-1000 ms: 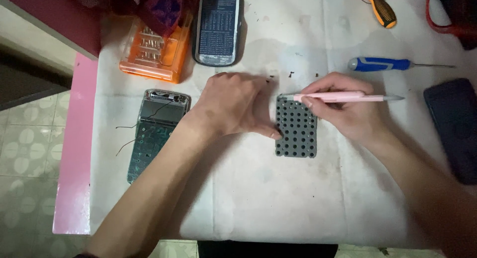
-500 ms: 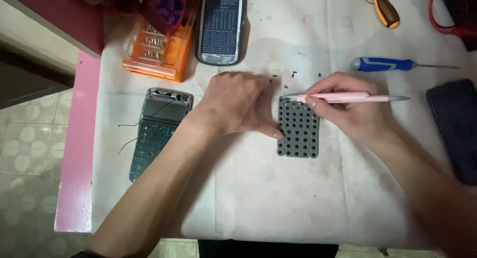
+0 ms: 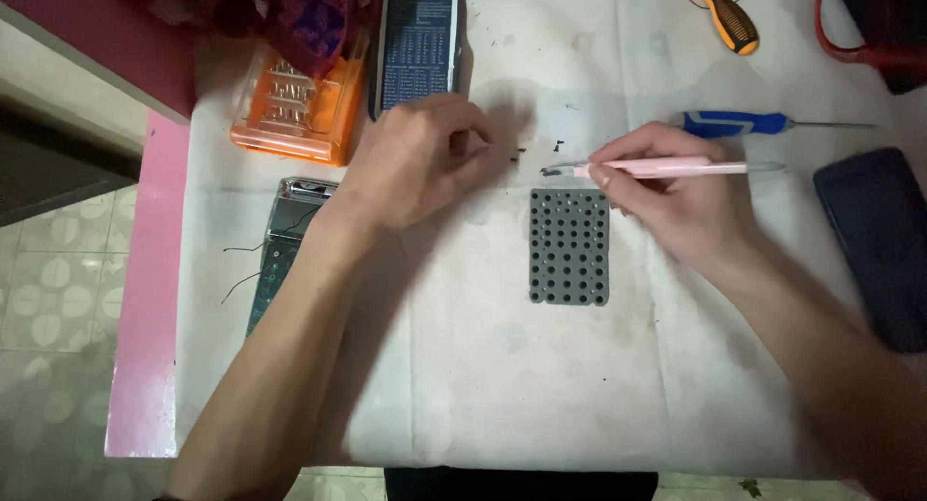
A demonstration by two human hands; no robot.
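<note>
Head view: my right hand [image 3: 666,197] pinches a slim pink tool [image 3: 657,167] between thumb and fingers, held nearly level with its tip just above the top edge of the grey perforated keypad mat [image 3: 570,246], which lies flat on the white sheet [image 3: 502,385]. My left hand [image 3: 415,158] hovers loosely curled and holding nothing, just left of a few tiny dark screws [image 3: 517,154], with the mat apart from it.
</note>
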